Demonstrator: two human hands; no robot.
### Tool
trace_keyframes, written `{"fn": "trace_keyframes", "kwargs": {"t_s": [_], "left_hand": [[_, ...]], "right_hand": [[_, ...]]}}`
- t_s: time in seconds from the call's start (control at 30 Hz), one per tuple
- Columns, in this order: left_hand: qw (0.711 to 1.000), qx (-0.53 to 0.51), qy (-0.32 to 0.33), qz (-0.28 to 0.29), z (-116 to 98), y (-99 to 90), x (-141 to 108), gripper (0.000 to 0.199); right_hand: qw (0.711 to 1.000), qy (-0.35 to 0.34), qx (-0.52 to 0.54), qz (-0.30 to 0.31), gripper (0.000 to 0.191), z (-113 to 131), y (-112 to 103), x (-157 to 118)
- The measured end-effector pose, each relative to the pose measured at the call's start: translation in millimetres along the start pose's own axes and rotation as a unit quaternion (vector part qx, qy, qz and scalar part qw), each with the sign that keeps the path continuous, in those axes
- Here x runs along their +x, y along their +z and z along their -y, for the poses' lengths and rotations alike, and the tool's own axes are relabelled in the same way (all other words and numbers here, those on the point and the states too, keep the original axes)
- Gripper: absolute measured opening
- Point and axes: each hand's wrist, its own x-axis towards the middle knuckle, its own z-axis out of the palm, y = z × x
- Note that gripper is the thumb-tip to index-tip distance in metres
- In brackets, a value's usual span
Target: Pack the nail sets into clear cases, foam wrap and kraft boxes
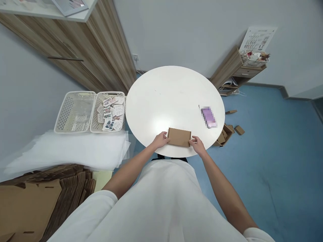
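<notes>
A small closed cardboard box [179, 137] lies flat at the near edge of the round white table [174, 90]. My left hand [160, 139] grips its left end, the thumb low at the corner and the fingers bent beside the edge. At the opposite end, my right hand [198, 145] holds the box with the thumb at the lower right corner and the fingers curved above. The underside of the box is hidden.
A blurred purple item [209, 116] lies on the table's right side. To the left stand a basket of cards [95, 126], a basket of clear packs [59, 116], white sheets [75, 148] and flattened cardboard [27, 208]. A carton of small boxes [228, 134] sits on the floor.
</notes>
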Motion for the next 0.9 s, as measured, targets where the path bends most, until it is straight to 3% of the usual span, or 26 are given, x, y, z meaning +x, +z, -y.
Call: {"fn": "trace_keyframes", "kwargs": {"t_s": [0.17, 0.3, 0.47, 0.67, 0.8, 0.9], "left_hand": [[0.999, 0.023, 0.034, -0.022, -10, 7.9, 5, 0.054], [0.999, 0.022, 0.016, -0.035, -20, 11.5, 7, 0.050], [0.999, 0.015, -0.006, -0.028, -49, 31.4, 15, 0.044], [0.997, 0.013, 0.007, 0.074, -116, 87.2, 41, 0.040], [0.990, 0.052, 0.030, 0.127, -168, 141.0, 66, 0.041], [0.982, 0.086, 0.053, 0.159, -205, 185.4, 85, 0.042]], "right_hand": [[0.998, 0.010, -0.013, 0.063, 0.057, 13, -10, 8], [0.993, -0.014, -0.055, 0.103, 0.051, 23, -17, 14], [0.994, -0.025, -0.062, 0.091, 0.046, 13, -56, 17], [0.996, 0.003, -0.080, 0.033, 0.045, -34, -137, 22], [0.992, 0.033, -0.112, -0.040, 0.048, -79, -191, 25], [0.989, 0.075, -0.078, -0.099, 0.050, -111, -227, 24]]}}
